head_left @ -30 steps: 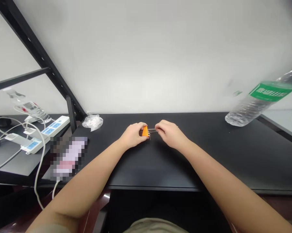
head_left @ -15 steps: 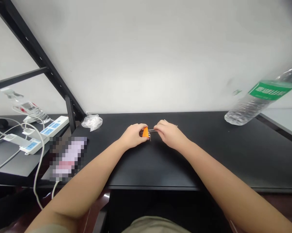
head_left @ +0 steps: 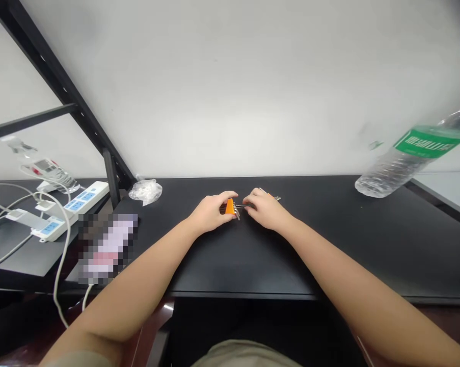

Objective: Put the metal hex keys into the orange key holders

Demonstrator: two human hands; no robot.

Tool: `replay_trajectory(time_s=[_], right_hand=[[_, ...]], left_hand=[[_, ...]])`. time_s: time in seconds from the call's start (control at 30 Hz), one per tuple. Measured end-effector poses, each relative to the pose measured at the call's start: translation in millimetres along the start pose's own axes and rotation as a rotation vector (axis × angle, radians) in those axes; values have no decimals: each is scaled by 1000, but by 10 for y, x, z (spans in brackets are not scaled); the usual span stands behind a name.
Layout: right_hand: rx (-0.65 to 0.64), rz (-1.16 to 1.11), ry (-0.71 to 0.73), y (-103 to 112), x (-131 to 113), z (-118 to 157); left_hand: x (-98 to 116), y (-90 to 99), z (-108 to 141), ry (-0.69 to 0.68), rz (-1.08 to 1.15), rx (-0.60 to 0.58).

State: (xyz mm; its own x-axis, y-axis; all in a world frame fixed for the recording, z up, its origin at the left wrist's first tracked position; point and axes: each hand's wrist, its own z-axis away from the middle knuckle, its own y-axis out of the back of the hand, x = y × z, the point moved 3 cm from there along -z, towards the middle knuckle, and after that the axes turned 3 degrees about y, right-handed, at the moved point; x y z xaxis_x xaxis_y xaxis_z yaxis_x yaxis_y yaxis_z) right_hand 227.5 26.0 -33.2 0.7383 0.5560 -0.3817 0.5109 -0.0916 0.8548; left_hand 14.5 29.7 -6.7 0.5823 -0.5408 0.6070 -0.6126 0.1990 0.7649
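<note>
My left hand (head_left: 209,214) is closed round an orange hex key holder (head_left: 230,206), thumb on the near side and fingers on the far side. Short bent metal ends stick out of the holder's right side. My right hand (head_left: 267,210) pinches a thin dark hex key (head_left: 241,206) whose other end reaches the holder. Just behind the right hand lies an orange and silver item (head_left: 276,198), mostly hidden by the fingers. Both hands are low over the black table (head_left: 237,265).
A crumpled clear plastic bag (head_left: 145,191) lies at the back left. The blurred-out phone-like object (head_left: 109,250) is near the left edge, by a white power strip (head_left: 77,206) with cables. A large plastic bottle with a green label (head_left: 428,142) stands at the right; a smaller bottle (head_left: 48,168) is far left.
My right hand has shifted slightly right, and its fingers have opened a little round the hex key. More of the orange and silver item behind it shows. My left hand stays on the holder.
</note>
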Motion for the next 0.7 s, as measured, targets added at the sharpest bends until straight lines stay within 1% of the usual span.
replay_trajectory(time_s=[0.1,0.2,0.37,0.43,0.53,0.7], right_hand=[[-95,141,12,-16,44,11],[-152,246,1,-15,-25,21],[-193,433,-56,28,-144,54],[-190,432,-76,61,-157,68],[-163,358,-98,123,-159,77],[-50,188,-95,210,-200,52]], left_hand=[[2,12,-4,-47,-37,0],[17,20,-6,-64,-70,-6],[9,21,-2,-60,-103,13],[-15,16,-6,-33,-104,27],[-61,3,-19,14,-123,50],[-89,-16,-43,1,-179,58]])
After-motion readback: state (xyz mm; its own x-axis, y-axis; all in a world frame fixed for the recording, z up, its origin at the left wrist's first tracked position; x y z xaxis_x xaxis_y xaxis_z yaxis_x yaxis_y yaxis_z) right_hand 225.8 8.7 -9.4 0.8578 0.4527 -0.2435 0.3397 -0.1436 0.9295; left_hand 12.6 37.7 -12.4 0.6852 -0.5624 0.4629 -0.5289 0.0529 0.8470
